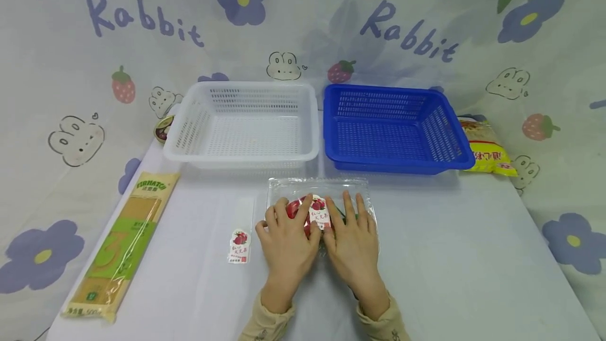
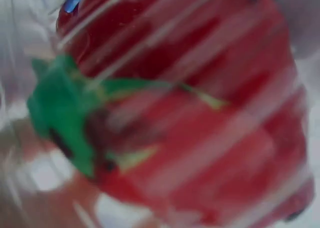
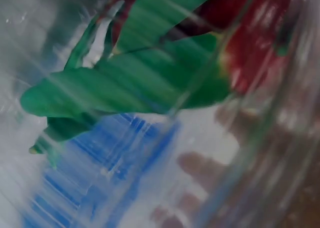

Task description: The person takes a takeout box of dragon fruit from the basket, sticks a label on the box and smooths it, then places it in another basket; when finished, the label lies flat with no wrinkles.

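Note:
A clear plastic box [image 1: 278, 189] with red fruit pictures and green leaves on it lies in front of me. My left hand [image 1: 290, 243] rests on its left half, and my right hand [image 1: 354, 246] rests flat on the right half, fingers spread. Between the fingertips sits a white label [image 1: 320, 216] with a red fruit drawing and handwriting. The left wrist view is filled by a red fruit picture [image 2: 190, 153] behind clear plastic, partly blurred. Green leaves [image 3: 135, 80] show in the right wrist view. A matching label [image 1: 239, 246] on a clear strip lies left of the box.
Behind the box stand a white basket [image 1: 246, 162] and a blue basket [image 1: 402, 166]. A pack of noodles [image 1: 120, 246] lies at the left. A yellow food bag [image 1: 487, 151] is at the right, and a round tin [image 1: 162, 129] is partly hidden by the white basket.

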### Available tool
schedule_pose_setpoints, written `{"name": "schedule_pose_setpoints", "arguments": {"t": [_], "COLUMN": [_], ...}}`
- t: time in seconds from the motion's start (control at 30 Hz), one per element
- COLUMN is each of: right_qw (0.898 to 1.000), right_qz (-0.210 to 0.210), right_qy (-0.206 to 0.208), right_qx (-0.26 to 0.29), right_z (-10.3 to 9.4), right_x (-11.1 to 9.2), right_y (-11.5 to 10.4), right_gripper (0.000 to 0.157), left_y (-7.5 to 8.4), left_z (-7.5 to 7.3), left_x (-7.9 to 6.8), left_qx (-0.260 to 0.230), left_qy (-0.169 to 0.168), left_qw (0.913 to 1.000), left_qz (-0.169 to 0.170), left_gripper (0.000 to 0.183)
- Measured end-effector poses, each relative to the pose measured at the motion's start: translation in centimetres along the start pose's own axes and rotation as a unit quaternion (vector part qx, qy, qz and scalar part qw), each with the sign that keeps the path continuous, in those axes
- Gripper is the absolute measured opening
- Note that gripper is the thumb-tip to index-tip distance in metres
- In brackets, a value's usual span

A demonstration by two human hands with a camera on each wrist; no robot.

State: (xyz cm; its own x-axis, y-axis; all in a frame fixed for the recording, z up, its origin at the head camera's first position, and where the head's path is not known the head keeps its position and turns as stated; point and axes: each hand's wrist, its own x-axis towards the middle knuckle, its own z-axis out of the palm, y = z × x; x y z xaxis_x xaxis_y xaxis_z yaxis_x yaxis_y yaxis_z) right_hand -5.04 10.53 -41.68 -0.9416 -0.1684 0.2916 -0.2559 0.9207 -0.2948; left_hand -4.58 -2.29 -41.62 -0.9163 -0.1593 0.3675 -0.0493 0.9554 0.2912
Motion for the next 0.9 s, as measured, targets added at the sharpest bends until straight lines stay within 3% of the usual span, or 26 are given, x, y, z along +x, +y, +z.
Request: {"name": "schedule_pose_setpoints", "arguments": {"t": [0.2, 0.4, 0.67, 0.77, 0.9], "right_qw": [0.999, 0.997, 0.988, 0.976, 0.954], "right_qz": [0.032, 0.065, 0.094, 0.095, 0.088], "right_qy": [-0.006, -0.04, -0.064, -0.096, -0.118], "right_qx": [0.001, 0.018, 0.106, 0.173, 0.262], "right_z": [0.0, -0.6, -1.0, -1.0, -0.8], "right_x": [-0.2, -0.5, -1.1, -1.5, -2.0], "right_y": [0.3, 1.7, 3.9, 4.9, 6.0], "right_gripper": [0.05, 0.05, 0.051, 0.055, 0.058], "left_y": [-1.6, -3.3, -5.5, -6.2, -6.8], "left_z": [-0.4, -0.9, -0.8, -0.7, -0.8], "left_x": [0.0, -0.1, -0.6, -0.7, -0.9], "left_qx": [-0.067, -0.127, -0.185, -0.232, -0.304], "left_qy": [-0.02, -0.081, -0.113, -0.131, -0.168], "left_qw": [0.9972, 0.9875, 0.975, 0.9633, 0.9374], "left_qz": [-0.028, -0.047, -0.046, -0.031, -0.02], "left_gripper": [0.047, 0.055, 0.061, 0.065, 0.071]}}
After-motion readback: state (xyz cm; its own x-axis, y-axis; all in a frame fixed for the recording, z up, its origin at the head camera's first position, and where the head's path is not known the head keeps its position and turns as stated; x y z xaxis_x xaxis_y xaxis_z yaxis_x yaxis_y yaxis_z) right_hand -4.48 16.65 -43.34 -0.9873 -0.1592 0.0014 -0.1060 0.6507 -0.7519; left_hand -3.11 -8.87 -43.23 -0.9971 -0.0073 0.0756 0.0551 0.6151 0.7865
